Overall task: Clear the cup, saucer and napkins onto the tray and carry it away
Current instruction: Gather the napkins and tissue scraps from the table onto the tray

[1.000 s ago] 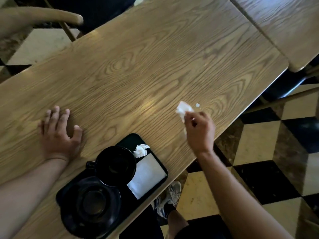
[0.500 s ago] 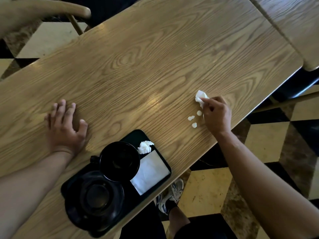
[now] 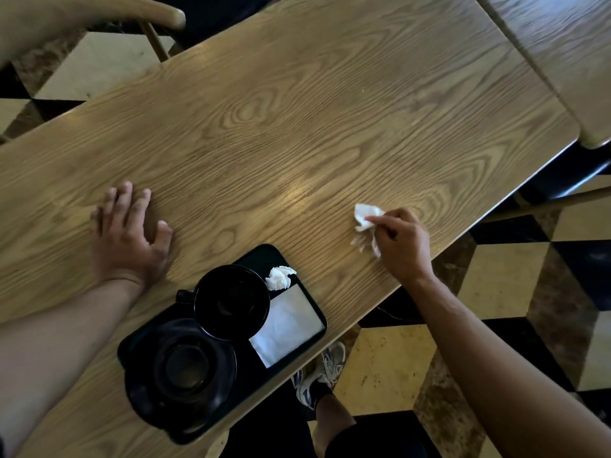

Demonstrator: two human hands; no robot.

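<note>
A dark tray (image 3: pixel 264 256) lies at the near edge of the wooden table (image 3: pixel 297 110). On it stand a black cup (image 3: pixel 231 300) and a black saucer (image 3: pixel 180 368), with a flat white napkin (image 3: pixel 286 327) and a crumpled napkin ball (image 3: pixel 280 277) beside them. My right hand (image 3: pixel 401 244) pinches a small crumpled white napkin (image 3: pixel 365 214) against the tabletop, right of the tray. Blurred white scraps (image 3: pixel 362 241) lie under its fingers. My left hand (image 3: pixel 130 236) rests flat on the table, left of the tray, fingers spread, holding nothing.
A second wooden table (image 3: pixel 568 44) adjoins at the upper right. A chair's curved wooden back (image 3: pixel 82 14) shows at the upper left. Checkered floor tiles (image 3: pixel 502 279) and my shoe (image 3: pixel 325 368) lie below the table's near edge.
My right hand has swept the napkin back leftward over the small white scraps, which now blur beneath its fingers. My left hand and the tray's contents have stayed put.
</note>
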